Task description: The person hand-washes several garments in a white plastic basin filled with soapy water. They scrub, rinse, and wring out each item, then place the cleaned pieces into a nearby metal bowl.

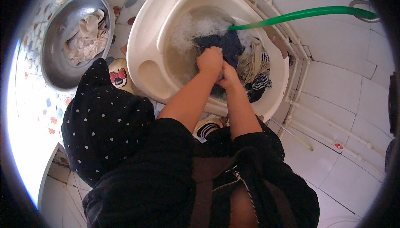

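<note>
Both hands are together over the soapy water in a cream plastic tub (147, 40). My left hand (211, 60) is closed on a dark navy cloth (223, 42), which lies partly in the suds. Just right of it and lower, my right hand (229, 74) also grips this cloth, its fingers partly hidden. A green hose (290, 15) reaches in from the right, its end at the water by the cloth. Along the tub's right side lie a beige garment (253, 62) and a black-and-white striped cloth (262, 82).
A metal basin (51, 57) with beige cloth (89, 39) in it stands on the pebble-patterned floor at the left. A slipper with a red bow (118, 75) is between basin and tub. White pipes (331, 123), one with a red valve handle (338, 146), run along the tiled wall.
</note>
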`<action>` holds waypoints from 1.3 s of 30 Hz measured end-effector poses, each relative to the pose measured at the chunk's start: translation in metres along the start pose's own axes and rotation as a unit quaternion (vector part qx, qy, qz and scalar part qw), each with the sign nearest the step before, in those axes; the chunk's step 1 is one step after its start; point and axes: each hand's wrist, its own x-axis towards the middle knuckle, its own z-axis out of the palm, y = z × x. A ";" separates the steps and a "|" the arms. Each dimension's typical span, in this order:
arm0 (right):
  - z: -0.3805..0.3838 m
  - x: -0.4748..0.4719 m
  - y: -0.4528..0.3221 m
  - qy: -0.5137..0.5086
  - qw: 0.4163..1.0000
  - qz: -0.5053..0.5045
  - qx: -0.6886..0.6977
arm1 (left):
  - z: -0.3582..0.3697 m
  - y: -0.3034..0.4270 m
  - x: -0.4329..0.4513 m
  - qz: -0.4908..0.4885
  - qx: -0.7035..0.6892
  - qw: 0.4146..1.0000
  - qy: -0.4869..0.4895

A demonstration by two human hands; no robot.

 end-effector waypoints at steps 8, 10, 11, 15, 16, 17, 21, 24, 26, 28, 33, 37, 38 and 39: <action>-0.015 0.048 0.050 0.025 0.726 -0.438 -0.530 | -0.006 -0.067 0.011 -0.140 0.225 0.961 0.075; -0.021 0.056 0.062 -0.016 0.711 -0.307 -0.633 | -0.014 -0.052 -0.011 -0.091 0.244 0.963 0.063; -0.025 0.062 0.069 -0.037 0.696 -0.237 -0.677 | -0.009 -0.052 -0.013 -0.078 0.240 0.967 0.040; -0.020 0.071 0.075 -0.014 0.577 -0.098 -0.811 | 0.029 -0.103 0.020 -0.105 0.146 0.978 -0.108; -0.023 0.071 0.072 -0.019 0.574 -0.115 -0.811 | 0.033 -0.111 0.027 -0.115 0.112 0.980 -0.118; -0.029 0.069 0.066 -0.023 0.571 -0.132 -0.810 | 0.038 -0.116 0.036 -0.123 0.075 0.982 -0.120; -0.041 0.086 0.060 0.099 0.623 -0.120 -0.766 | 0.039 -0.125 0.051 -0.170 -0.018 0.984 -0.042; -0.045 0.087 0.076 0.070 0.679 -0.201 -0.703 | 0.044 -0.127 0.063 -0.208 -0.058 0.976 0.040; -0.046 0.084 0.071 0.069 0.702 -0.140 -0.695 | 0.041 -0.128 0.062 -0.219 -0.083 0.971 0.047; -0.053 0.082 0.071 0.184 0.740 -0.093 -0.640 | 0.007 -0.102 0.049 -0.185 -0.089 0.979 -0.008; -0.054 0.069 0.062 0.039 0.727 -0.061 -0.683 | -0.006 -0.081 0.035 -0.140 0.110 0.984 -0.011; -0.076 0.085 0.072 0.125 0.801 -0.042 -0.584 | 0.022 -0.100 0.058 -0.043 0.065 0.991 -0.112; -0.080 0.095 0.079 0.186 0.823 -0.027 -0.536 | 0.030 -0.110 0.062 -0.049 0.092 0.987 -0.122; -0.075 0.093 0.084 0.161 0.773 -0.090 -0.607 | 0.038 -0.123 0.066 -0.055 0.123 0.982 -0.132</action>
